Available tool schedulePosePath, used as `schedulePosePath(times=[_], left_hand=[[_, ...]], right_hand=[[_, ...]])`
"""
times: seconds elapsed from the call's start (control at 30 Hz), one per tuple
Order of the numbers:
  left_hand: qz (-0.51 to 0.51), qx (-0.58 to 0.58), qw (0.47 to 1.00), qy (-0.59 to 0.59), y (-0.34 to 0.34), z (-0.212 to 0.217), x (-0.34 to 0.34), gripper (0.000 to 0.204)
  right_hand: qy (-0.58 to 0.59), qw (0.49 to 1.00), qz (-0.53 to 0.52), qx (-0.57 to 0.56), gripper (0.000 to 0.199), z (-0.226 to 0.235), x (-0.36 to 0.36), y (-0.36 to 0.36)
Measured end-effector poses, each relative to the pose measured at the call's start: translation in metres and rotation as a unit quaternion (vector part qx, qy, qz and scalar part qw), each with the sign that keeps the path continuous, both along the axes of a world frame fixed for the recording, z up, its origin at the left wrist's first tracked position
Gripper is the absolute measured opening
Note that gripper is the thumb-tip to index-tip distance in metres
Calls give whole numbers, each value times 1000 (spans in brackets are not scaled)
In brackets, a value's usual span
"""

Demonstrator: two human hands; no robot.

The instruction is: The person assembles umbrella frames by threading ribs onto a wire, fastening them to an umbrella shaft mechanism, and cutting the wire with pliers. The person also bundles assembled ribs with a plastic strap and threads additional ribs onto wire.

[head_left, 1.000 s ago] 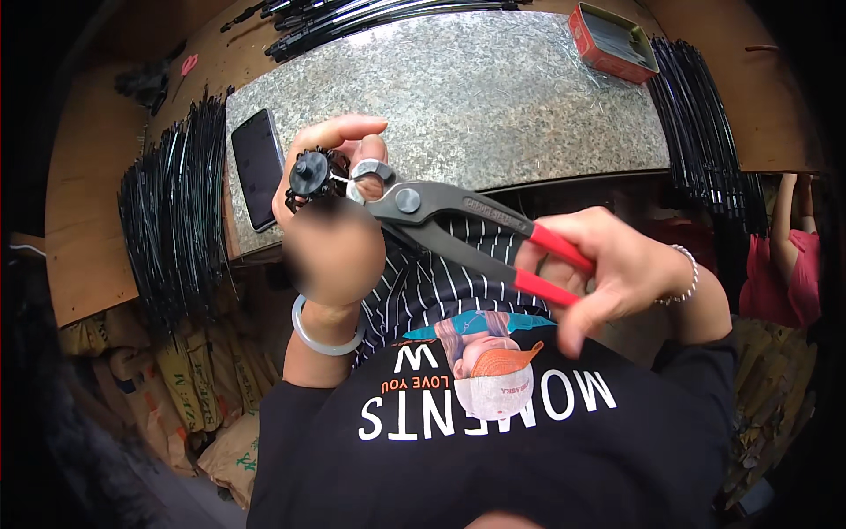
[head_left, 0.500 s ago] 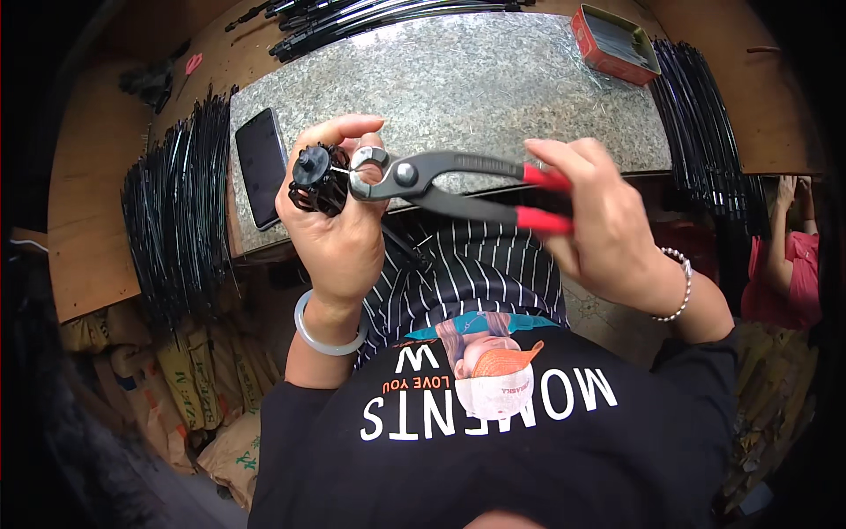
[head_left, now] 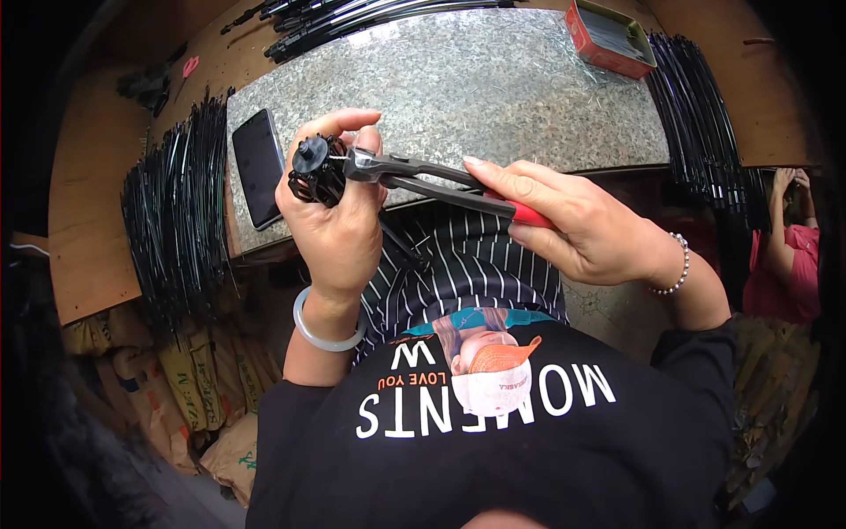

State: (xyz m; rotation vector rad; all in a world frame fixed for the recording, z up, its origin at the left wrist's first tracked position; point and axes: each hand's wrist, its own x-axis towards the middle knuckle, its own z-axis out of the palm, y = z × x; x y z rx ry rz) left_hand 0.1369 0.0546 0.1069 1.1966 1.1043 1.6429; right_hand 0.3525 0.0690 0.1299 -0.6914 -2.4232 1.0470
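Observation:
My left hand [head_left: 339, 229] is wrapped round what looks like a black umbrella frame [head_left: 310, 157], its round hub end facing up and a ring of small black rib ends about it. A short pale wire [head_left: 337, 158] sticks out of that ring toward the right. Next to the left thumb, the jaws of the end-cutting pincers [head_left: 423, 176] meet the wire. My right hand [head_left: 582, 216] grips the pincers by their red handles, which stand close together. Part of a dark shaft [head_left: 401, 247] slants down below my left hand toward the lap.
A phone [head_left: 257, 167] lies at the stone worktop's [head_left: 441, 93] left edge. Bundles of thin black rods hang at the left [head_left: 181, 203] and right [head_left: 701, 123]. A red tin [head_left: 608, 40] of thin pieces stands far right. More black shafts [head_left: 352, 22] lie behind. Another person [head_left: 784, 256] is at the right.
The pincers have rolled from flat to edge-on, and their handles have come closer together. My right hand has shifted slightly left and turned. The left hand stays nearly in place.

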Motion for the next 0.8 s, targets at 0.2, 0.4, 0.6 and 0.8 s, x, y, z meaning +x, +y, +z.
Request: schedulePosePath(times=[0.2, 0.4, 0.6, 0.8], left_hand=[[-3, 14, 1000, -7, -2, -1, 3, 8], [-5, 16, 999, 30, 1, -2, 5, 8], [5, 63, 985, 159, 2, 4, 5, 10], [-146, 62, 972, -175, 15, 26, -36, 20]], right_hand=[[-108, 993, -14, -40, 52, 13, 2, 5], [-136, 989, -56, 5, 34, 12, 17, 11], [-303, 938, -77, 146, 31, 52, 22, 23], [-220, 916, -240, 233, 34, -26, 49, 49]])
